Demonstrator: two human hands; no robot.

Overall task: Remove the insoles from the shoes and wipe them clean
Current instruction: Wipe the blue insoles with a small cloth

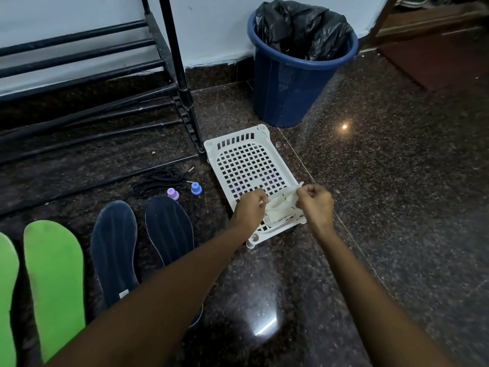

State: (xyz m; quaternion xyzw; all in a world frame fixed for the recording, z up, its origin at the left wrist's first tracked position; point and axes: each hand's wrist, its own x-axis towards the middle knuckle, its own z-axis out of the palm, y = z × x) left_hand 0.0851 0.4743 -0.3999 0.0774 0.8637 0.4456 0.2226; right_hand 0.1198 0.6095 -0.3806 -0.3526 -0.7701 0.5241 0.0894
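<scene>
Dark floor [370,207], insoles [53,282] out at left. Your left hand [250,205], right hand [316,202] each pinch white wipe [280,207] over basket [238,144] near edge. Likely wiping step; next, unfold wipe, reach navy insole [169,229].

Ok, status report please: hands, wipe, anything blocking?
Left grip, right grip both pinching wipe over tray. Four insoles out on floor, left of tray. Nothing blocking.

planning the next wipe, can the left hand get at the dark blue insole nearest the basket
Probably yes: the dark blue insole lies flat close to the left hand, with nothing between them. That hand and the right hand both pinch the white cloth, though.
</scene>
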